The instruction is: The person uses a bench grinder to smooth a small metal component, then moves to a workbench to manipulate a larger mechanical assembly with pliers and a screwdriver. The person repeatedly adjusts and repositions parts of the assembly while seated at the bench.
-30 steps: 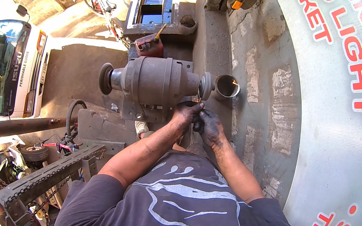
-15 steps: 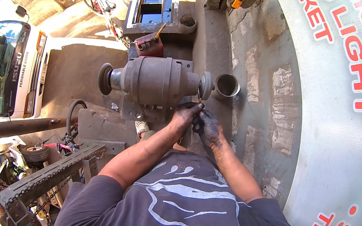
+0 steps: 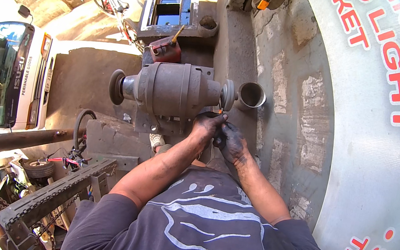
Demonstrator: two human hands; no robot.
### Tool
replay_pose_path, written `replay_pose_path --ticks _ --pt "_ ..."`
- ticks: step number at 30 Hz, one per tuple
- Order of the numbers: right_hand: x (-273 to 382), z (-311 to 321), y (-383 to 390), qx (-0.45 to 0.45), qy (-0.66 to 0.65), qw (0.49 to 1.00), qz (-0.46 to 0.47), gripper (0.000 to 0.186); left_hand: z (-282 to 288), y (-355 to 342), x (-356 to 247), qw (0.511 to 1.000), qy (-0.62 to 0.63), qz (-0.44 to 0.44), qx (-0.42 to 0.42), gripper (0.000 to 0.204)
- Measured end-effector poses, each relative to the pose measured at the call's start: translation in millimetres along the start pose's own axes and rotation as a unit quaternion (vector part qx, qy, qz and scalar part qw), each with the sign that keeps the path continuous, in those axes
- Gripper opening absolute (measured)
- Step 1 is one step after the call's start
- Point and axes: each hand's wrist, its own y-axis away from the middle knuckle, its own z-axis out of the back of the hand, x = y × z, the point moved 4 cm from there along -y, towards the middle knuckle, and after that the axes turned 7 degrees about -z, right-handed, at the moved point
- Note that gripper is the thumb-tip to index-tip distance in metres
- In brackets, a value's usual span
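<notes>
A grey bench grinder point(image 3: 171, 90) stands before me, one wheel point(image 3: 116, 86) at its left end and another wheel point(image 3: 227, 96) at its right. Both my hands, blackened with grime, are together just below the right wheel. My left hand point(image 3: 206, 126) is closed, thumb and fingers pinched around a small part point(image 3: 220, 111) whose orange-bright tip is at the wheel's lower edge. My right hand point(image 3: 231, 142) is closed against the left, fingers curled; it seems to steady the same part. The part's kind is too small to make out, most of it hidden by the fingers.
A round metal can point(image 3: 252, 95) sits right of the right wheel. Behind the grinder is a red container point(image 3: 164, 50) with a yellow-handled tool in it. A worn wall and a large printed sign point(image 3: 375, 166) flank the right side. A white truck point(image 3: 5, 75) stands at left.
Almost nothing differs. My hands stay at the right wheel with only a very slight shift.
</notes>
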Motion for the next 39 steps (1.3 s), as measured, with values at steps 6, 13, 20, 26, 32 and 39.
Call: replay_pose_path --ticks 6,13,20,26,32,39 --pt "10.3 6.6 14.3 -0.024 0.073 0.997 0.009 0.025 -0.5 6.7 -5.0 0.996 -0.052 -0.013 0.065 0.025" --pt "104.8 87.1 24.8 -0.279 0.541 0.776 0.166 0.029 47.7 39.5 13.7 0.981 -0.181 0.058 0.042 0.061" --pt "155.8 128.7 -129.0 -0.321 0.787 0.521 -0.079 0.031 146.6 77.0 24.4 0.992 -0.051 0.060 -0.100 0.054" --pt "134.0 144.5 -217.3 -0.236 0.886 0.379 -0.122 0.033 202.2 130.8 27.2 0.963 -0.002 0.060 -0.261 0.042" --pt "129.0 160.0 -226.9 -0.272 0.860 0.415 -0.118 0.035 202.5 144.2 44.4 0.961 0.038 0.081 -0.260 0.039" --pt "171.7 152.4 -122.0 -0.303 0.701 0.645 -0.029 0.031 166.4 93.2 19.4 0.976 -0.124 0.063 -0.167 0.047"
